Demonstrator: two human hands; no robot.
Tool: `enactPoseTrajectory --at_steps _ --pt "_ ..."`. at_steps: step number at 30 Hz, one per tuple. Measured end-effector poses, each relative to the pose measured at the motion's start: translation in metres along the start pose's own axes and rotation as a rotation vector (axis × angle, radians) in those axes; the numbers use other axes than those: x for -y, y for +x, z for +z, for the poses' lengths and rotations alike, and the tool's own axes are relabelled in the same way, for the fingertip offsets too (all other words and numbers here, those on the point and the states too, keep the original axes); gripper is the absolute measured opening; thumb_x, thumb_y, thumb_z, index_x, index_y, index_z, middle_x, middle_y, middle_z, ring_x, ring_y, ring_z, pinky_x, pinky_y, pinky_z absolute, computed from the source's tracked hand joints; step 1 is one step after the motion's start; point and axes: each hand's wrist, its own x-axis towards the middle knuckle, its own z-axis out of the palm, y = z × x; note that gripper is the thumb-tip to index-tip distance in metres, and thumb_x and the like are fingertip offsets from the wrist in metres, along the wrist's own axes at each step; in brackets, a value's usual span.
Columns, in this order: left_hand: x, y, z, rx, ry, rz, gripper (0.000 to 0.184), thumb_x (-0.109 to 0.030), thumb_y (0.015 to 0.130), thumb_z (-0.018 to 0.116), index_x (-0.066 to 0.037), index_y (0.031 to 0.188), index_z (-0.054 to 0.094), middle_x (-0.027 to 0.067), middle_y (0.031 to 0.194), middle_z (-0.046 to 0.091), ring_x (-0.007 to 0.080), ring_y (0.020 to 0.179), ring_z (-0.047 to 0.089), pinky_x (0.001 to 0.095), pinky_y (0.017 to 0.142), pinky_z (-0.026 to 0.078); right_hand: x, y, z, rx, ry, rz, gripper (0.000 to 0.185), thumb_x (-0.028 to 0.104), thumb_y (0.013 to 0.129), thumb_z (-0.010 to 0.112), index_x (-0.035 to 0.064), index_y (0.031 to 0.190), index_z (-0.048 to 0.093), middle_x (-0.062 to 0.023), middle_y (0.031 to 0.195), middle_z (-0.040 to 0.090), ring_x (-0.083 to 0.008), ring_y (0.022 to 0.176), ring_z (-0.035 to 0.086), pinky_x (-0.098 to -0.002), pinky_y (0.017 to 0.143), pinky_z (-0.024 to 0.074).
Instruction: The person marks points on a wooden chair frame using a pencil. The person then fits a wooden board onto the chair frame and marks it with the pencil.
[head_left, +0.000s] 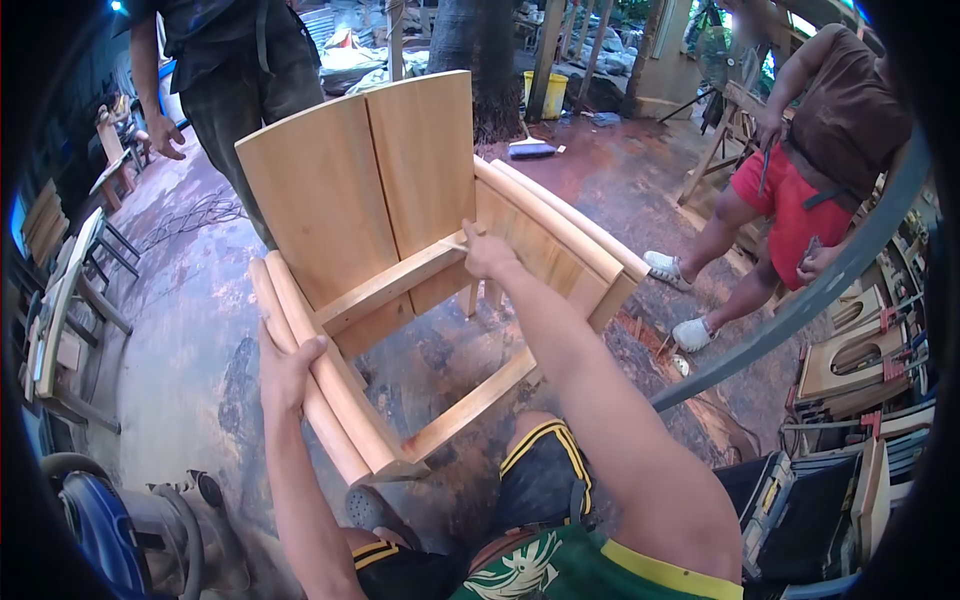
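Observation:
A wooden armchair frame [420, 160] stands in front of me, with a tall two-panel back, rounded armrests and an open seat. My left hand [290, 370] is wrapped around the outer side of the left armrest [330, 415], thumb over its top. My right hand [490, 252] reaches across the open seat to the right end of the rear seat rail [395, 275], where the rail meets the right side panel [540, 245]. Its forefinger is extended and the other fingers are curled; a small pale sliver-like thing [453, 244] shows at them, too small to identify.
One person [240, 90] stands behind the chair at left, another [800, 170] at right. A grey curved bar [800, 310] crosses the right side. Wooden parts [850, 360] and dark cases line the right edge. A blue machine [100, 530] with a hose sits at lower left.

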Motion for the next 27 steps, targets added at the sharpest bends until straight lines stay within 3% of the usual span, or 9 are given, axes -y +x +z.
enactPoseTrajectory --at_steps 4,10,14,16,18,21,24,25,27 --pt "-0.011 -0.004 0.003 0.0 -0.056 -0.019 0.109 -0.008 0.073 0.079 0.004 0.158 0.012 0.0275 0.129 0.057 0.0336 0.1 0.069 0.041 0.081 0.061 0.015 0.004 0.01 0.03 0.002 0.097 0.084 0.008 0.085 0.053 0.0112 0.162 0.019 -0.0215 0.127 0.067 -0.0368 0.116 0.066 -0.0457 0.1 0.0526" --pt "-0.001 -0.003 -0.001 -0.016 -0.017 -0.003 0.104 -0.009 0.072 0.08 0.004 0.155 0.019 0.0261 0.128 0.057 0.0322 0.099 0.069 0.0403 0.081 0.061 0.012 0.006 -0.006 0.094 -0.06 0.055 0.08 0.01 0.087 0.053 0.0115 0.161 0.022 -0.0208 0.13 0.066 -0.0343 0.117 0.066 -0.0449 0.098 0.0537" --pt "0.003 0.001 0.002 -0.043 -0.025 0.033 0.099 -0.01 0.07 0.081 0.005 0.151 0.026 0.0248 0.124 0.059 0.0298 0.097 0.069 0.0388 0.079 0.061 0.043 -0.002 -0.045 -0.259 0.127 -0.14 0.028 0.015 0.081 0.06 0.0053 0.106 0.067 -0.0216 0.104 0.073 -0.037 0.102 0.07 -0.0481 0.086 0.0557" --pt "-0.001 -0.001 0.002 -0.016 -0.046 0.034 0.097 -0.01 0.07 0.082 0.005 0.149 0.028 0.0237 0.121 0.06 0.0292 0.096 0.069 0.0385 0.079 0.061 0.065 -0.001 -0.062 -0.646 0.467 -0.254 0.009 0.012 0.078 0.064 0.0035 0.082 0.063 -0.0185 0.081 0.07 -0.0346 0.081 0.07 -0.0471 0.073 0.0543" --pt "-0.003 -0.004 0.003 -0.015 -0.08 0.015 0.094 -0.009 0.069 0.082 0.005 0.147 0.031 0.0225 0.118 0.061 0.0288 0.095 0.068 0.0382 0.079 0.061 0.083 -0.003 -0.096 -0.85 0.758 -0.348 0.014 0.014 0.078 0.064 0.004 0.077 0.055 -0.0149 0.07 0.062 -0.0303 0.067 0.063 -0.0441 0.064 0.0486" --pt "-0.003 -0.003 0.003 -0.017 -0.069 0.03 0.092 -0.009 0.068 0.083 0.005 0.144 0.033 0.0212 0.115 0.062 0.0285 0.093 0.068 0.0382 0.078 0.061 0.106 0.005 -0.139 -1.134 1.04 -0.305 0.015 0.013 0.078 0.063 0.0043 0.074 0.052 -0.0131 0.065 0.056 -0.0291 0.061 0.056 -0.041 0.061 0.0456" --pt "0.003 0.001 0.0 -0.046 -0.003 0.055 0.091 -0.01 0.068 0.084 0.006 0.143 0.034 0.0212 0.116 0.061 0.0279 0.094 0.068 0.0379 0.08 0.06 0.12 0.038 -0.147 -1.217 0.966 -0.205 0.016 0.011 0.078 0.064 0.0037 0.072 0.051 -0.0127 0.067 0.059 -0.0242 0.062 0.057 -0.0398 0.06 0.0469" --pt "0.005 0.002 0.001 -0.054 -0.004 0.056 0.091 -0.011 0.068 0.084 0.006 0.143 0.034 0.0213 0.116 0.061 0.0276 0.095 0.067 0.0377 0.08 0.059 0.11 0.093 -0.117 -1.099 0.777 -0.257 0.015 0.011 0.077 0.064 0.0027 0.073 0.052 -0.0129 0.067 0.06 -0.0236 0.062 0.057 -0.0388 0.061 0.0482" --pt "0.007 0.001 0.002 -0.054 -0.057 0.048 0.095 -0.011 0.068 0.084 0.006 0.145 0.03 0.0216 0.117 0.06 0.0269 0.096 0.067 0.0368 0.081 0.059 0.109 0.09 -0.118 -1.036 0.796 -0.296 0.013 0.011 0.076 0.064 0.0027 0.074 0.054 -0.0137 0.069 0.061 -0.0257 0.062 0.059 -0.039 0.062 0.0497"
